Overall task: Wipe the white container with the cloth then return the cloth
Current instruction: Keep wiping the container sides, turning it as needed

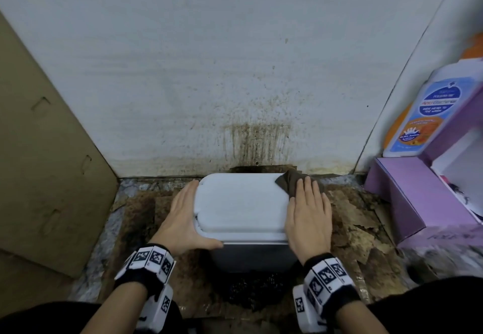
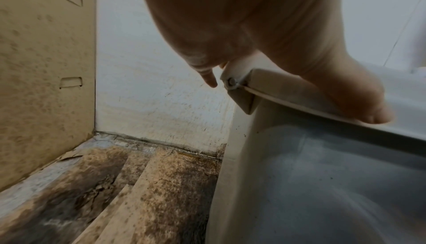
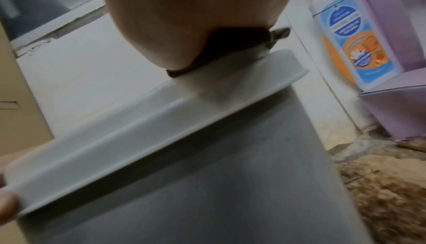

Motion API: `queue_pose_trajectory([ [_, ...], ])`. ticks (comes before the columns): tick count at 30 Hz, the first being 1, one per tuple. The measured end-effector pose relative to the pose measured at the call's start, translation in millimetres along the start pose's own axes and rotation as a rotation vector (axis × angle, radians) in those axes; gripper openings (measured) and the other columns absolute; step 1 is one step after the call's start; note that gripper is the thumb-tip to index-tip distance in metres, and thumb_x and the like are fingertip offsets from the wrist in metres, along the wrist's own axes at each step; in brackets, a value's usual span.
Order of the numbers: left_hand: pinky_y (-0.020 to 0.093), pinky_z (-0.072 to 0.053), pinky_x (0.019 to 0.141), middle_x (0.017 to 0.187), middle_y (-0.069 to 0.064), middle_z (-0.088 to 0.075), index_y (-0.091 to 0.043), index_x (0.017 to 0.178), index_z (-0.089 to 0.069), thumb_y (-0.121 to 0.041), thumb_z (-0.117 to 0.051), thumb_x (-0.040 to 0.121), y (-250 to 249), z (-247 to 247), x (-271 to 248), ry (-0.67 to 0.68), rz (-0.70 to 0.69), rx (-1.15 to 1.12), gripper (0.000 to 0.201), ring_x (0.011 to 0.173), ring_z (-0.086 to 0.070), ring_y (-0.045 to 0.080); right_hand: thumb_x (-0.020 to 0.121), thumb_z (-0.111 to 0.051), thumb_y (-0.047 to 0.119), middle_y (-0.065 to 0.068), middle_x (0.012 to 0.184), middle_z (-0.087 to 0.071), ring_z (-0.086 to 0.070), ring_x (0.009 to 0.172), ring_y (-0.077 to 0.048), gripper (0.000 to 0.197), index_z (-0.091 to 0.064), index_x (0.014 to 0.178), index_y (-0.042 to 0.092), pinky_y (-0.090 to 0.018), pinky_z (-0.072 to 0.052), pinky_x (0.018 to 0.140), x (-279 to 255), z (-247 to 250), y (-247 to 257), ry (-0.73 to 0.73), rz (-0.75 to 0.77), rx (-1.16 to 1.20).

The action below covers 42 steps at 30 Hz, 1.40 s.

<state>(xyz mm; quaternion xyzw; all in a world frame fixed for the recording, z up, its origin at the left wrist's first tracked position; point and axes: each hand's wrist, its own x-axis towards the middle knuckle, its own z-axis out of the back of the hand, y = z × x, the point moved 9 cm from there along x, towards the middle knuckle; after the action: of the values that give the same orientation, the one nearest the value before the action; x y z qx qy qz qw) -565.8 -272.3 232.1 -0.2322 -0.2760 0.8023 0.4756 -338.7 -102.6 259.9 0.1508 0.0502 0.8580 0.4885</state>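
Observation:
The white container (image 1: pixel 239 204) stands on the floor against the wall, lid closed, its grey body (image 3: pixel 230 184) below the lid. My left hand (image 1: pixel 183 213) lies flat against the lid's left side, fingers straight, thumb (image 2: pixel 368 105) along the front edge. My right hand (image 1: pixel 309 208) presses flat, fingers straight, on a brown cloth (image 1: pixel 287 182) at the lid's far right corner. In the right wrist view the cloth (image 3: pixel 230 47) shows dark under the palm, on the lid (image 3: pixel 161 120). The lid hinge (image 2: pixel 230 82) shows in the left wrist view.
A brown cardboard box (image 1: pixel 39 163) stands close on the left. A purple box (image 1: pixel 418 203) and a blue-and-orange wash bottle (image 1: pixel 423 114) stand on the right. The wall (image 1: pixel 256 140) behind is stained. Dirty torn cardboard (image 1: pixel 352 224) covers the floor.

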Motion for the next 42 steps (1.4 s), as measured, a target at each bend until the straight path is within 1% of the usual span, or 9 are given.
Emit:
queue_pose_trajectory([
  [4,0.045,-0.01,0.125,0.161,-0.023,0.015,-0.03,0.158,0.015,-0.063,-0.091,0.05,1.4,-2.5,-0.2,-0.002,0.031,-0.008,0.155,0.145,0.016,-0.003,0.102,-0.019,0.03,-0.015,0.162,-0.027,-0.025,0.151,-0.028,0.059,-0.03,0.154,0.003,-0.041,-0.016,0.124,-1.9,-17.9,61.1,0.088,0.085,0.063],
  [7,0.046,-0.012,0.125,0.163,-0.02,0.019,-0.029,0.157,0.022,-0.068,-0.092,0.043,9.1,-4.9,-0.1,-0.002,0.093,-0.077,0.165,0.15,0.013,0.002,0.098,-0.021,0.028,-0.018,0.157,-0.038,-0.037,0.146,-0.031,0.061,-0.04,0.148,0.0,-0.042,-0.025,0.119,-6.9,-25.6,121.3,0.084,0.147,0.089],
  [13,0.043,-0.011,0.127,0.165,-0.011,0.023,-0.028,0.154,0.029,-0.076,-0.079,0.044,14.4,-8.3,3.1,0.016,0.112,-0.121,0.162,0.154,0.011,0.009,0.095,-0.013,0.03,-0.02,0.161,-0.027,-0.025,0.151,-0.031,0.067,-0.029,0.153,-0.002,-0.043,-0.02,0.123,-17.0,-43.6,186.0,0.161,0.296,0.128],
  [19,0.045,-0.017,0.125,0.166,-0.014,0.016,-0.03,0.157,0.021,-0.07,-0.091,0.039,15.4,-8.8,0.3,-0.01,0.119,-0.133,0.167,0.154,0.006,0.009,0.102,-0.025,0.031,-0.014,0.159,-0.034,-0.033,0.148,-0.027,0.057,-0.037,0.151,0.003,-0.04,-0.024,0.12,-10.6,-38.8,142.6,0.133,0.365,0.104],
  [22,0.047,-0.019,0.124,0.165,-0.018,0.017,-0.033,0.156,0.021,-0.065,-0.093,0.041,16.5,-8.1,-0.2,-0.001,0.118,-0.111,0.165,0.155,0.007,0.009,0.104,-0.017,0.033,-0.012,0.164,-0.024,-0.023,0.152,-0.024,0.059,-0.027,0.155,0.006,-0.038,-0.015,0.122,-1.2,-22.8,85.0,0.14,0.283,0.087],
  [26,0.05,-0.022,0.123,0.165,-0.021,0.016,-0.039,0.154,0.021,-0.069,-0.091,0.042,15.7,-9.3,0.1,0.011,0.108,-0.11,0.161,0.155,0.006,0.01,0.103,-0.01,0.037,-0.011,0.163,-0.027,-0.027,0.151,-0.023,0.063,-0.029,0.155,0.006,-0.04,-0.022,0.123,3.2,1.8,2.0,0.084,0.141,0.008],
  [31,0.05,-0.023,0.123,0.164,-0.023,0.019,-0.037,0.155,0.022,-0.071,-0.09,0.043,16.6,-8.0,-2.1,-0.004,0.109,-0.106,0.162,0.154,0.007,0.008,0.1,-0.01,0.037,-0.009,0.164,-0.025,-0.02,0.153,-0.023,0.066,-0.025,0.156,0.008,-0.039,-0.016,0.124,0.6,-1.4,-19.6,0.049,0.001,0.054],
  [37,0.048,-0.031,0.12,0.166,-0.021,0.008,-0.039,0.157,0.015,-0.064,-0.094,0.042,15.7,-3.8,-4.3,-0.052,0.109,-0.123,0.16,0.155,-0.005,0.01,0.104,-0.02,0.028,-0.015,0.163,-0.023,-0.021,0.152,-0.029,0.058,-0.026,0.155,0.002,-0.04,-0.011,0.124,-8.6,-17.6,73.6,0.071,0.094,0.07],
  [42,0.041,-0.036,0.115,0.169,-0.013,-0.003,-0.042,0.156,0.015,-0.061,-0.092,0.052,18.5,-4.4,-5.1,-0.082,0.1,-0.173,0.15,0.153,-0.021,0.014,0.096,-0.026,0.024,-0.02,0.158,-0.034,-0.033,0.148,-0.031,0.061,-0.037,0.149,-0.002,-0.045,-0.027,0.121,-14.4,-34.3,171.3,0.081,0.203,0.15],
])
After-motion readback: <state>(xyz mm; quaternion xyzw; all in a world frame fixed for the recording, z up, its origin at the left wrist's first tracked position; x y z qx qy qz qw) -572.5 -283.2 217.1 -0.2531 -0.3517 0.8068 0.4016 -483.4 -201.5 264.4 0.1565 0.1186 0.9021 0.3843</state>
